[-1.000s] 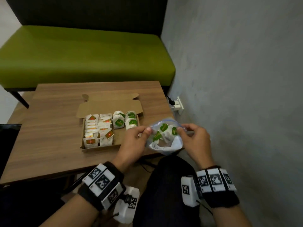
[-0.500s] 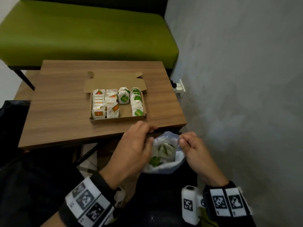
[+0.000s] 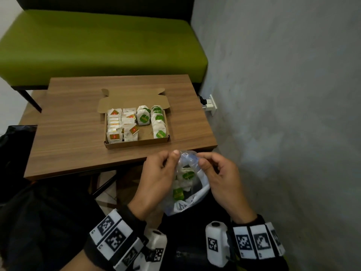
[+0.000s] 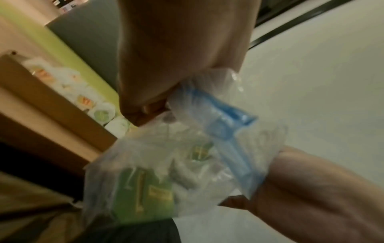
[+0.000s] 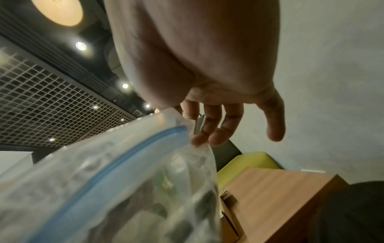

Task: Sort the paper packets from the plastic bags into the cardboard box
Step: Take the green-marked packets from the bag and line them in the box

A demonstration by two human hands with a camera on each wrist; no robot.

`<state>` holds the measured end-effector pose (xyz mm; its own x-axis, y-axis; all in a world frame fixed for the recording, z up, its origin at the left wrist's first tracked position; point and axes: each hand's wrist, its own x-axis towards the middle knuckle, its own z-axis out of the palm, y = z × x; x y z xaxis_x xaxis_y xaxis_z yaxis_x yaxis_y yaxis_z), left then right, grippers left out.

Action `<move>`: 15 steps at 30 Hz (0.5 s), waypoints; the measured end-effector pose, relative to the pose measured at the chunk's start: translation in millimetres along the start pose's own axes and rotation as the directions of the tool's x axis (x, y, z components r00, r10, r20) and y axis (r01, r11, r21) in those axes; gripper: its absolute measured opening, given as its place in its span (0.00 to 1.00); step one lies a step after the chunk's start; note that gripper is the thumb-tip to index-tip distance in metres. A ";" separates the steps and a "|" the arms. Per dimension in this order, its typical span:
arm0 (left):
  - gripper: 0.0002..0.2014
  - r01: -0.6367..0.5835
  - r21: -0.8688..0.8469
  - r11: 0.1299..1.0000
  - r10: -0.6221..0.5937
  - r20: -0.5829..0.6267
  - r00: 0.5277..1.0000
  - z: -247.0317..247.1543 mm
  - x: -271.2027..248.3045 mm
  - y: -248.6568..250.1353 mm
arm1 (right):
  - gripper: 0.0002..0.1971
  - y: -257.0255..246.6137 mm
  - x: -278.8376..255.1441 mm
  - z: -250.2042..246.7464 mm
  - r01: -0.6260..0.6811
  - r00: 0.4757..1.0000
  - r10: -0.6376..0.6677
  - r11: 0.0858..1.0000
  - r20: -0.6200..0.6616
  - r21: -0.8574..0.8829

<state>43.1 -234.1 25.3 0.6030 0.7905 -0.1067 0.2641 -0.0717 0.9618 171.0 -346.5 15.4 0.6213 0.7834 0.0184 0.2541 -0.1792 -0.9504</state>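
A clear plastic bag [image 3: 187, 200] with a blue zip strip hangs over my lap, just in front of the table's near edge. It holds several white paper packets with green labels [image 3: 178, 193]. My left hand [image 3: 162, 173] pinches the bag's top edge on the left, and my right hand [image 3: 213, 171] pinches it on the right. In the left wrist view the bag [image 4: 187, 164] and its blue strip fill the middle. On the table lies the open cardboard box [image 3: 136, 143], with red-labelled packets [image 3: 121, 126] on its left and green-labelled packets [image 3: 152, 120] on its right.
The wooden table [image 3: 68, 143] stands before a green bench [image 3: 97, 45]. A grey wall [image 3: 283, 94] runs along the right with a white plugged socket [image 3: 210, 104]. A black bag [image 3: 17, 137] sits at the table's left. My dark-trousered lap lies below the hands.
Both hands have drawn the bag back off the table to above my lap. The left hand, which covered the opening half a second ago, now pinches the rim again.
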 end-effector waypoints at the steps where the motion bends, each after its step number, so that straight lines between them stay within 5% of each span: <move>1: 0.22 0.028 -0.059 0.998 -0.029 -0.016 0.999 2.7 -2.0 -2.0 | 0.12 -2.1 -1.0 0.6 0.009 1.000 -0.009 1.000 0.010 -0.008; 5: 0.22 0.137 -0.252 0.958 -0.151 -0.033 0.988 10.9 -5.9 0.7 | 0.13 1.3 -1.8 3.0 -0.008 0.999 0.004 0.991 -0.035 -0.131; 9: 0.19 0.419 -0.511 0.750 -0.333 0.256 0.908 5.5 -7.6 7.1 | 0.12 2.0 -0.4 5.4 -0.085 0.996 0.086 0.995 -0.031 0.051; 10: 0.18 0.394 -0.445 0.804 -0.310 0.252 0.917 3.9 -6.2 3.6 | 0.13 3.8 0.0 5.6 -0.106 0.994 0.108 0.990 -0.015 0.094; 12: 0.16 0.154 -0.156 0.976 -0.133 0.141 0.981 0.5 -3.0 -4.2 | 0.14 7.2 1.2 4.2 -0.111 0.994 0.112 0.992 -0.013 0.058; 15: 0.17 -0.131 0.089 0.987 0.114 0.172 0.979 -4.2 -1.3 0.1 | 0.15 11.0 2.6 3.5 -0.064 0.998 0.066 0.990 0.006 -0.128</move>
<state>39.2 -232.6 26.6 0.7494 0.6610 -0.0380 0.2490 -0.2282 0.9412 172.8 -344.3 3.9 0.6323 0.7734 -0.0460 0.3066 -0.3043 -0.9019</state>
